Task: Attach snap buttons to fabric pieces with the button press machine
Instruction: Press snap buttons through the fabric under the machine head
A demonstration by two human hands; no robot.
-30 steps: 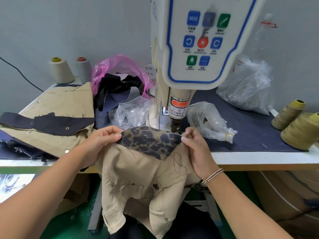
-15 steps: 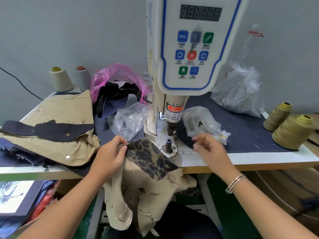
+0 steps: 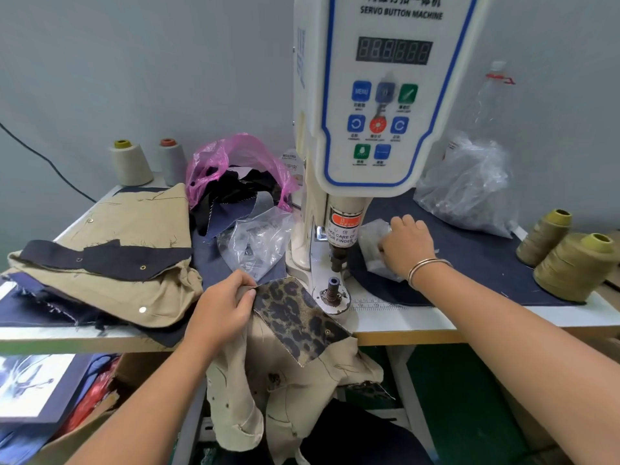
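Leopard-print fabric (image 3: 295, 317) pinched at its corner by left hand (image 3: 223, 308), beside the press die (image 3: 333, 290); right hand (image 3: 407, 246) gripping small clear bag (image 3: 372, 236) on surface (image 3: 402, 325).

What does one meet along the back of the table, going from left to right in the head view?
Cream thread cone → grey thread cone → pink plastic bag → button press machine → large clear plastic bag → olive thread cones.

Glossy plastic machine casing (image 3: 385, 95), matt leopard-print cloth (image 3: 295, 317), crinkled clear plastic bag (image 3: 375, 243)
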